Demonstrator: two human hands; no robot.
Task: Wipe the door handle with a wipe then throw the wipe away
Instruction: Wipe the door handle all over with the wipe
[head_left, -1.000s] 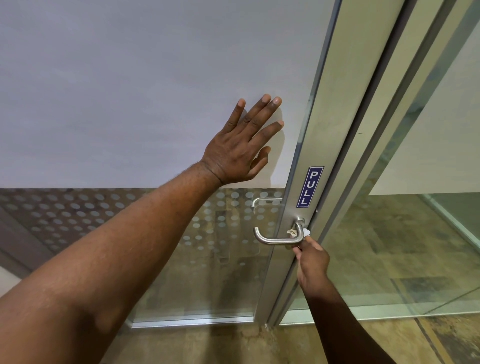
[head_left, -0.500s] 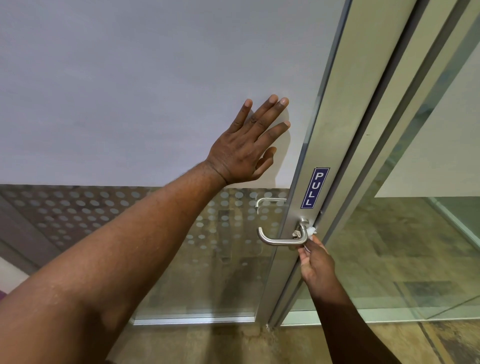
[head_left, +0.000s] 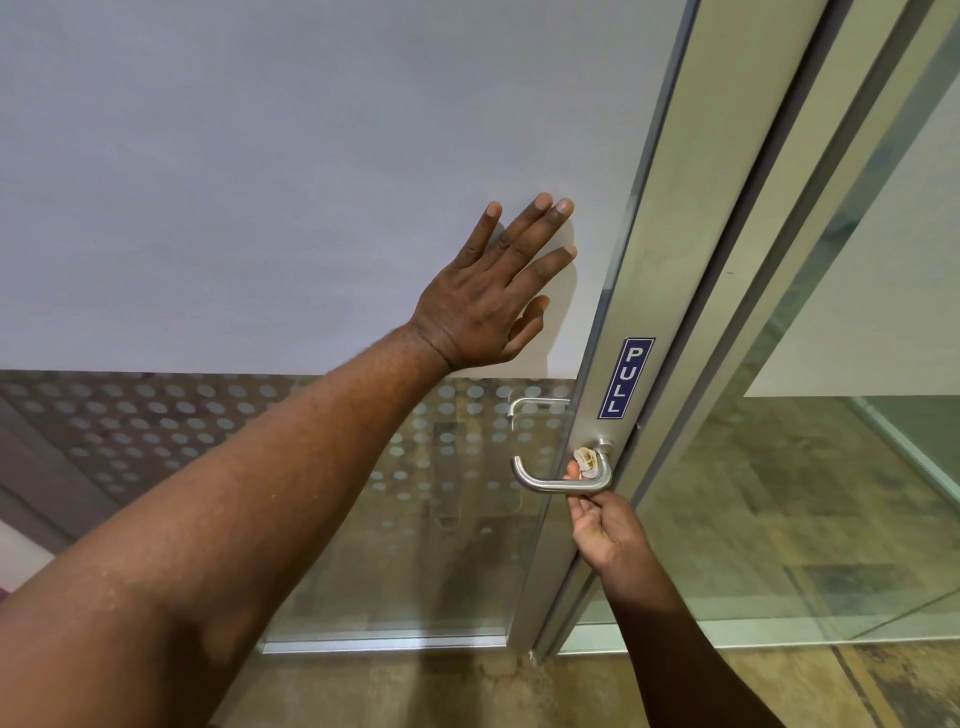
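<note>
you see a brushed silver door handle (head_left: 558, 483) with a crumpled wipe (head_left: 587, 462) on it, white or maybe cream. the sign (head_left: 625, 378) is dark blue with white letters. the glass (head_left: 156, 208) is frosted pale grey above, white dots below. the floor (head_left: 831, 519) is mottled brown-green.

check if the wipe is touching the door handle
Touching. The head view shows the wipe, held by the right hand, bunched against the inner bend of the handle near its base, with no gap visible.

hands: 2 (head_left: 488, 301) (head_left: 605, 530) | door handle: 1 (head_left: 561, 480) | wipe: 1 (head_left: 587, 460) | PULL sign: 1 (head_left: 626, 378)
</note>
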